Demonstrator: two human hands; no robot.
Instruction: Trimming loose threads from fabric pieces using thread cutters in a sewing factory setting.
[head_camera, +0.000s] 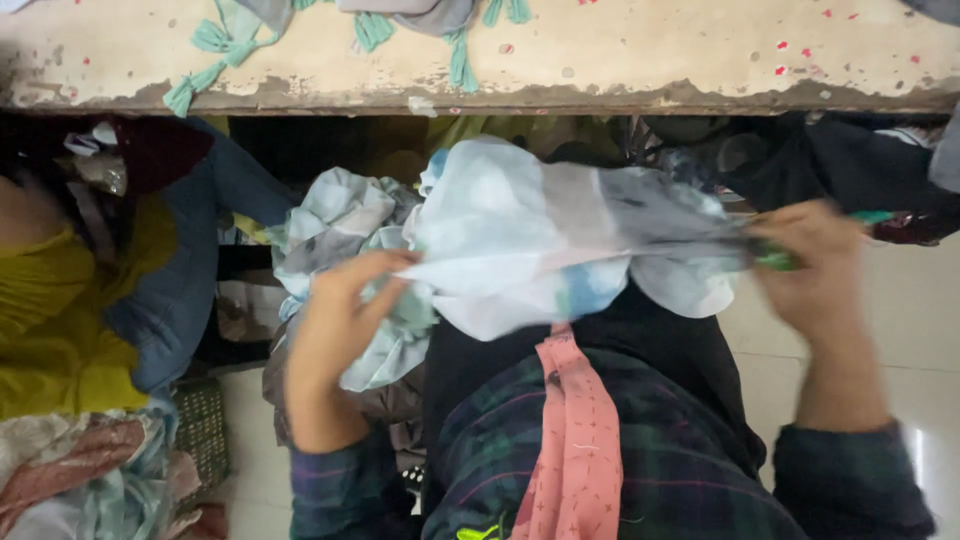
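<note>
The thin, soft, pale blue-white cloth (530, 235) stretches between both grips: left hand (335, 330) pinches its crumpled side, right hand (815, 265) closes on its twisted end.

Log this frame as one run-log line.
left hand: grips pale blue-white cloth | right hand: pinches its bunched end, blurred | cloth: stretched between hands | above: worn table edge

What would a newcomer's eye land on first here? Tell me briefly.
First, the pale blue and white cloth stretched across the middle between both hands: the left hand pinches its near edge, the right hand pulls its bunched end. Next, the pink strip hanging down the plaid shirt below, and the worn table edge with teal tassels along the top.
</note>
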